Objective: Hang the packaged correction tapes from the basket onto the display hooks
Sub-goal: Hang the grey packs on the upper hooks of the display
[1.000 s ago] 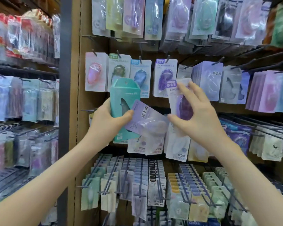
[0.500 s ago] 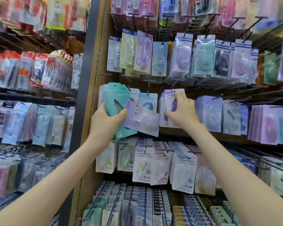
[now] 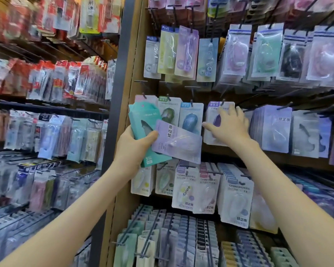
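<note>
My left hand (image 3: pixel 133 149) grips two packs in front of the display: a teal boxed correction tape (image 3: pixel 143 124) and a lilac flat pack (image 3: pixel 178 143) slanting out to the right. My right hand (image 3: pixel 228 126) lies with spread, straight fingers against a white pack with a purple correction tape (image 3: pixel 215 120), which hangs on a hook (image 3: pixel 222 102) in the middle row. To its left hang a green-tape pack (image 3: pixel 167 112) and a blue-tape pack (image 3: pixel 190 120). No basket is in view.
The wooden pegboard (image 3: pixel 135 60) carries rows of packaged correction tapes on black hooks above, below and to the right. A dark upright post (image 3: pixel 116 93) separates it from the left shelving, which holds more hanging packets. Hook tips stick out toward me in the bottom rows.
My right hand carried the purple-tape pack up to the middle-row hook; the pack now hangs there and the fingers have spread flat on it. The camera view tilted upward.
</note>
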A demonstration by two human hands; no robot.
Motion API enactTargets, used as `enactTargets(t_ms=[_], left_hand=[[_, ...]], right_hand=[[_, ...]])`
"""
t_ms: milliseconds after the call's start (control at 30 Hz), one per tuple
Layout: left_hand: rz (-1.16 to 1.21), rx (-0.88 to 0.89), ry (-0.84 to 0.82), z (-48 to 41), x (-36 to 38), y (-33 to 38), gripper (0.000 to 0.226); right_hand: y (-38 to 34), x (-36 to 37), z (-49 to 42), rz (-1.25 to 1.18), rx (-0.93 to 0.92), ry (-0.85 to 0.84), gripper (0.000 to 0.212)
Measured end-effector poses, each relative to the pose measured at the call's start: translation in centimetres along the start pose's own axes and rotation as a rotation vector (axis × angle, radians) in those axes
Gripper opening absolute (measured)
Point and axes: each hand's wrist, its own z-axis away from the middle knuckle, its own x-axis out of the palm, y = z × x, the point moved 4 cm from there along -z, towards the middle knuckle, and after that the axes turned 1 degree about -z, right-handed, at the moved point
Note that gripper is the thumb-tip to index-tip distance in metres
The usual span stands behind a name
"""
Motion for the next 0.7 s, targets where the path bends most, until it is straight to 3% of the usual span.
enactTargets(t_ms=[67, 133, 167, 233, 400, 567, 700], left_hand=[[0.01, -0.011, -0.046, 0.5, 0.0, 0.0, 0.02], [0.033, -0.027, -0.106, 0.9, 0.5, -0.2, 0.021], [0.048, -0.04, -0.137, 1.1, 1.0, -0.4, 0.02], [0.084, -0.064, -0.19, 1.6, 2.1, -0.9, 0.021], [0.109, -0.113, -0.284, 2.5, 7.1, -2.9, 0.028], [0.193, -0.165, -0.375, 4.3, 13.7, -4.2, 0.024], [0.192, -0.151, -0.408, 5.1, 18.4, -3.5, 0.017]], right_hand=[[-1.4, -1.3, 2.6, -0.275, -0.208, 0.033, 0.076], [-3.2, -2.4, 6.6, -0.547, -0.435, -0.149, 0.077], [-3.7, -2.4, 8.5, -0.54, -0.52, -0.238, 0.081], [-3.4, -1.5, 10.8, -0.357, -0.635, -0.263, 0.085], [1.4, -0.8, 13.0, -0.118, -0.547, -0.211, 0.076], [7.2, -3.5, 14.7, -0.085, -0.427, -0.169, 0.075], [13.0, -7.2, 13.7, -0.089, -0.261, -0.002, 0.073]])
